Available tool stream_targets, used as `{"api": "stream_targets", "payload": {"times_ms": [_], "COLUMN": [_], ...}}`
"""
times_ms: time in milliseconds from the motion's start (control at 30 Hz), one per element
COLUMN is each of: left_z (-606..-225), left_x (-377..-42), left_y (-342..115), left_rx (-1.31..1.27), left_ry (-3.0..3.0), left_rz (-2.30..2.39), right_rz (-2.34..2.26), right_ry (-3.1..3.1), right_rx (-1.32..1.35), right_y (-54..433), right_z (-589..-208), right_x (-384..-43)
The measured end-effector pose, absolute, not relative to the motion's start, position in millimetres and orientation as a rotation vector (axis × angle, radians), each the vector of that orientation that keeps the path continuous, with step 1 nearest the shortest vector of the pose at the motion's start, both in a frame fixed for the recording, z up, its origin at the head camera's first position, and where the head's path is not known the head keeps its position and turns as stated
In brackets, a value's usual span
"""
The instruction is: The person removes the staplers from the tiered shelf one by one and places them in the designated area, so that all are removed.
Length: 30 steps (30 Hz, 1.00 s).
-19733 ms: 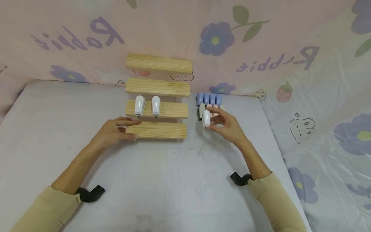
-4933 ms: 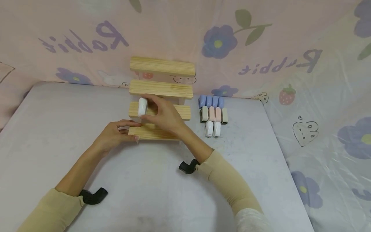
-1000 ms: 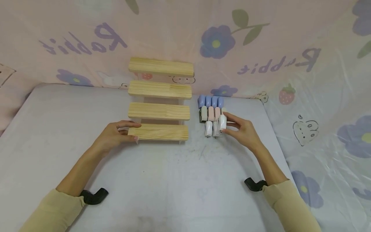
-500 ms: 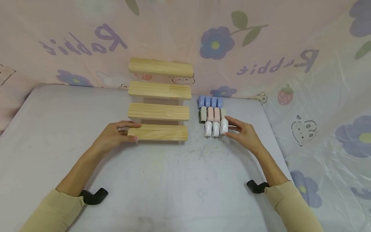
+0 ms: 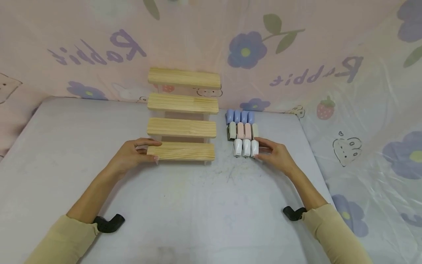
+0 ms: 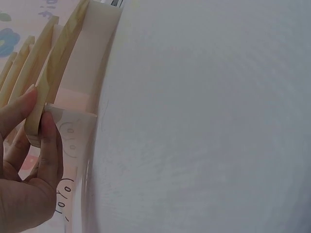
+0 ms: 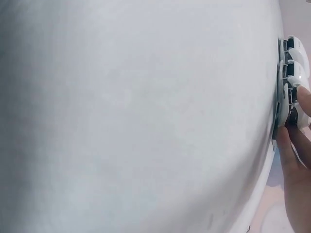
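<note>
My left hand [image 5: 128, 157] grips the left end of the lowest board [image 5: 184, 151] of a stepped wooden rack. In the left wrist view, thumb and fingers of that hand [image 6: 36, 194] pinch the board's end [image 6: 58, 63] from both faces. Right of the rack, my right hand [image 5: 277, 156] holds a small white stapler [image 5: 254, 148] between thumb and fingers. It stands at the right end of a front row, beside two more white staplers [image 5: 246, 147]. In the right wrist view, my right hand [image 7: 297, 187] is at the picture's edge, with its fingers on the nearest stapler [image 7: 301, 116].
Behind the white row stand pink staplers [image 5: 244, 130] between grey-green ones [image 5: 232, 130]. Farther back, blue staplers [image 5: 240, 116] line up near the printed curtain [image 5: 197, 33]. The rack's upper boards [image 5: 182, 102] rise behind the lowest one. A white cloth [image 5: 171, 209] covers the table.
White staplers that stood on the rack's second-lowest board are now in the front row on the table. Over the last second, my right hand lowered the third into the row. My left hand stayed put.
</note>
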State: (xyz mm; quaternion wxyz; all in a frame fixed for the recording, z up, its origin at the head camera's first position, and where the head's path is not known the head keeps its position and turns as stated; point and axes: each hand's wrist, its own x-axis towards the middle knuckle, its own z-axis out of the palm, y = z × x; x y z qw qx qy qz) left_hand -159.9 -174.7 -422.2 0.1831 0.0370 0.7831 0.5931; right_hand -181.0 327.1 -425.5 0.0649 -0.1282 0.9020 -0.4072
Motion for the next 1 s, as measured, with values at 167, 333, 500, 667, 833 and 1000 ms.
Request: {"api": "stream_targets", "payload": {"times_ms": [167,333,500,667,833,1000], "left_z": [-420,-420,-420,-421,-422,-421], "left_x": [-159,-158,-159,-159,-156,-153], "left_y": [-175,-175,-176,-177,-178,-182], "left_rx": [0.102,0.11,0.11,0.098,0.104,0.166], "left_ry": [2.201,2.191,2.194,2.201,2.236,2.318], "left_rz": [1.673,1.68,1.681,1.675,1.638,1.556], "right_rz": [-1.241,-1.27,-1.264,-1.251,-1.129,-1.116], "right_ry": [2.716,2.699,2.72,2.735,2.77,2.788], "right_rx": [-0.382,-0.383,-0.409,-0.412,-0.401,-0.404], "right_y": [328,312,305,318,328,334], "right_z": [-432,-415,-406,-427,-429,-423], "right_x": [-181,-172,-169,-180,-183,-184]}}
